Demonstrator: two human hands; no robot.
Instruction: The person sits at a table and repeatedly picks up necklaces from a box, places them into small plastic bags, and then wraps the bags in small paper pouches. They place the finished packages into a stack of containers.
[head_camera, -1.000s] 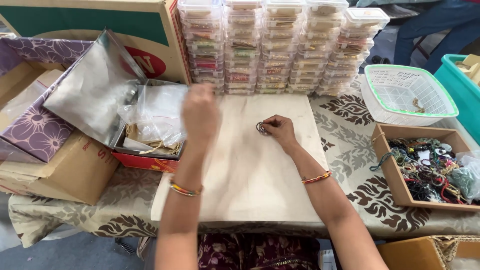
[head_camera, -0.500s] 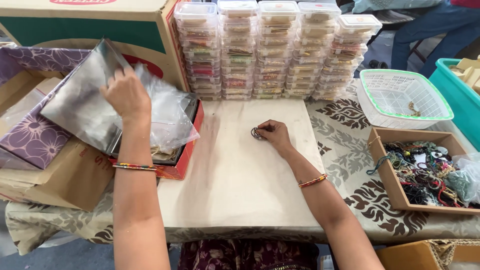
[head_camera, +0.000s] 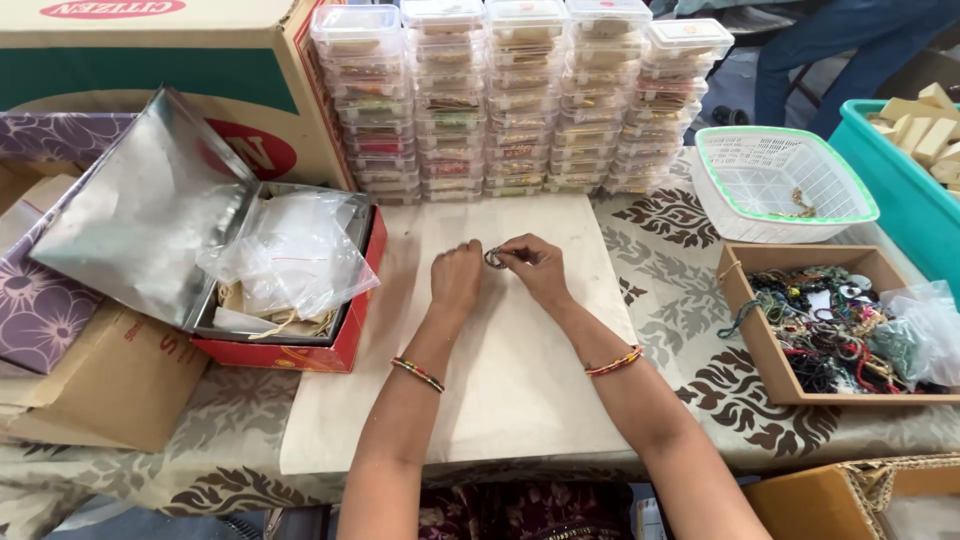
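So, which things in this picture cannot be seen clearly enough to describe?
- Small ring-like piece, head view: too small, partly covered by fingertips of left hand and right hand.
- Clear stacked boxes: contents too small.
- Red tin: contents veiled by plastic bags.
- Teal bin: cut by right edge.

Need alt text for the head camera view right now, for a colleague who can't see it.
Both hands meet over a cream cloth on the table: the left hand and right hand pinch a small ring-shaped piece between their fingertips. An open red tin with plastic bags sits left, stacked clear boxes behind, a white basket and a tray of beads right.
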